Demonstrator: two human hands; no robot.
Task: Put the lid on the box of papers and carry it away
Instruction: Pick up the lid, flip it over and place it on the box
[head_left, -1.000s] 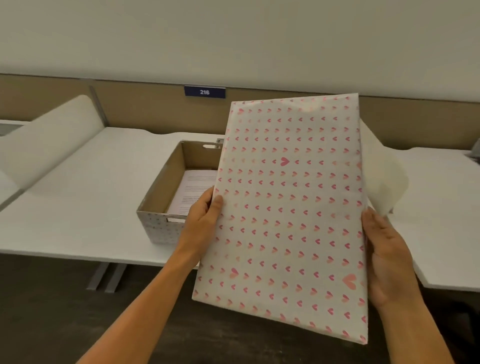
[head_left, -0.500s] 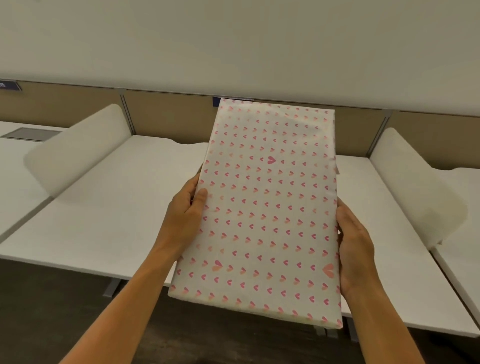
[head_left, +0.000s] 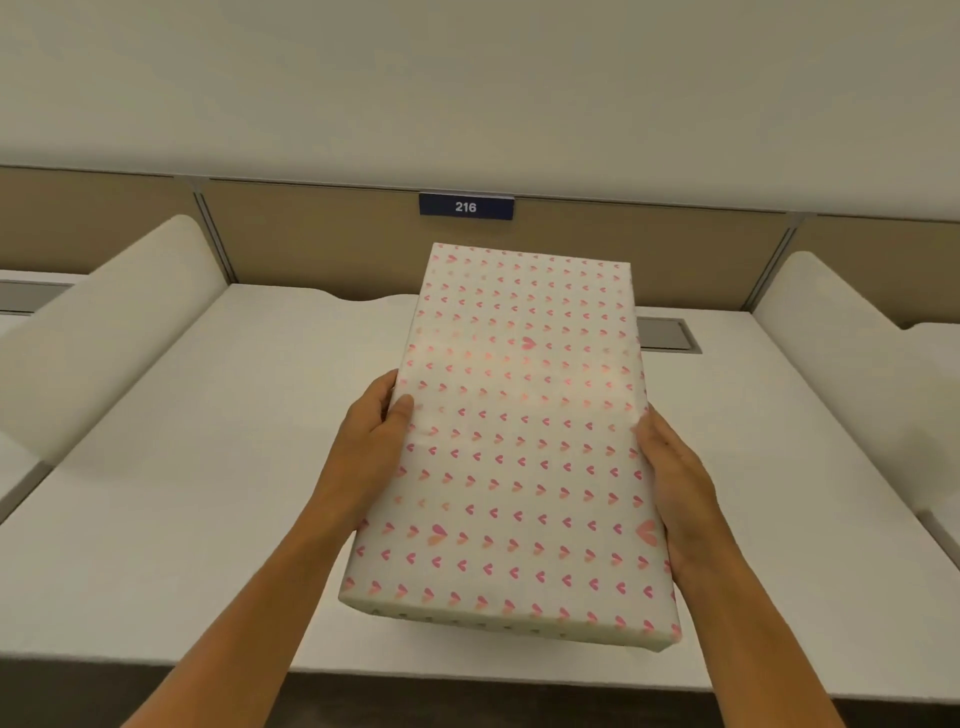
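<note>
Head view: the heart-patterned lid (head_left: 519, 447), hiding any box, is gripped over the desk (head_left: 208, 467) middle near its front edge by the left hand (head_left: 371, 447) and right hand (head_left: 675, 483), and should be lowered level, corners aligned, before pressing.

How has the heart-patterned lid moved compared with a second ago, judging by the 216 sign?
Yes. The lid has come down; its far edge, earlier level with the 216 sign, now sits below it.
</note>
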